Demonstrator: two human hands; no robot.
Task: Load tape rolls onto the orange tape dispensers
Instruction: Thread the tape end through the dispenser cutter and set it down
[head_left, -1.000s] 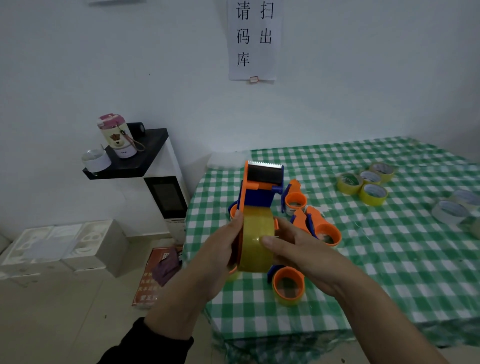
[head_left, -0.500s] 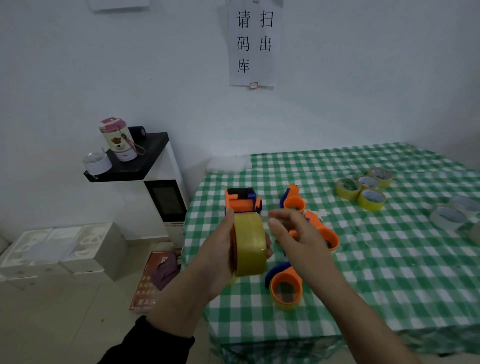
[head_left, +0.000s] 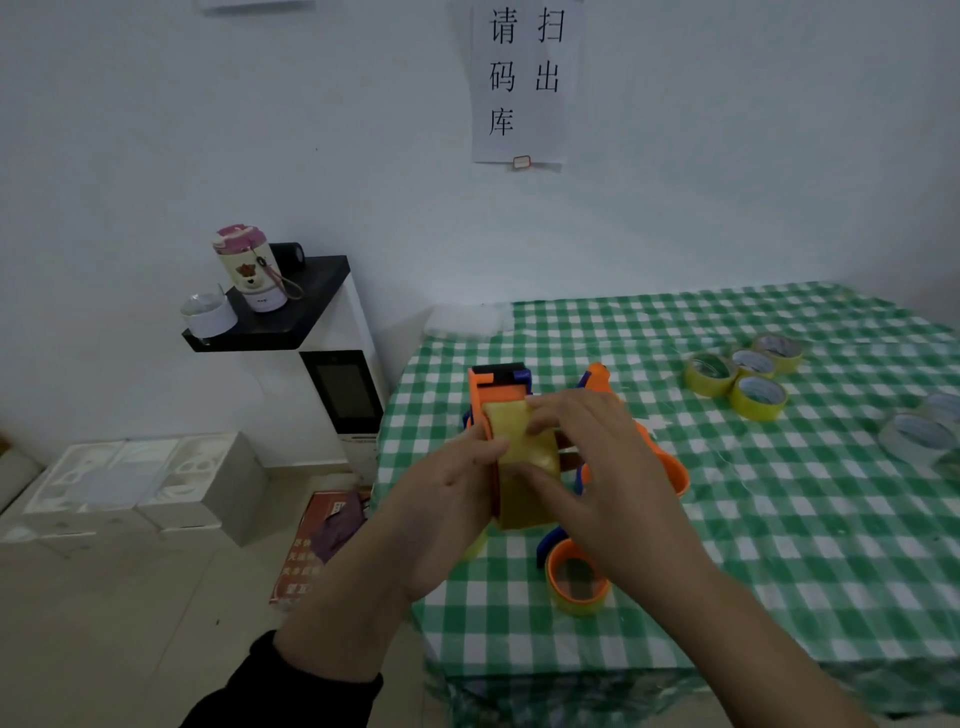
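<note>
Item: orange tape dispenser, hard plastic with blue trim, held above the near table edge in my left hand, thumb curled over its side plate. Seated in it: tape roll, a glossy yellow band. My right hand pinches its face between thumb and forefinger. Beneath: green-and-white checked tablecloth.

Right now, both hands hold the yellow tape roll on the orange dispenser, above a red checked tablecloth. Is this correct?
Not fully. The head view shows that the tablecloth is green checked, not red. The rest stands: the left hand and the right hand hold the yellow tape roll on the orange dispenser.
</note>
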